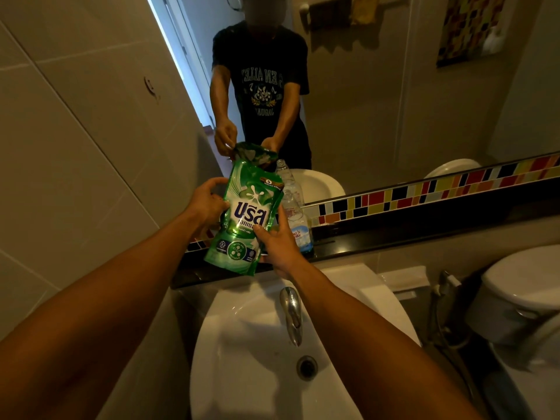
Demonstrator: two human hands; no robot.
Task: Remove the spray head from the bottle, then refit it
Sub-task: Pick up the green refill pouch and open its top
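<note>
Both hands clasped around a green detergent refill pouch [247, 212], left hand [206, 204] on its left edge, right hand [277, 242] low on its right. Clear bottle [298, 225] upright on the dark ledge [394, 239] just behind, neck open, spray head not visible. Probably mid-refill, between removal and refitting; next: pouch tipped to the neck, or set aside for the spray head.

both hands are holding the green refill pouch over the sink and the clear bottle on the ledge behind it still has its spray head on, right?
Not quite. The head view shows the clear bottle on the ledge with an open neck and no spray head on it. The rest holds: the left hand and right hand both grip the green refill pouch, held up beyond the sink.
</note>
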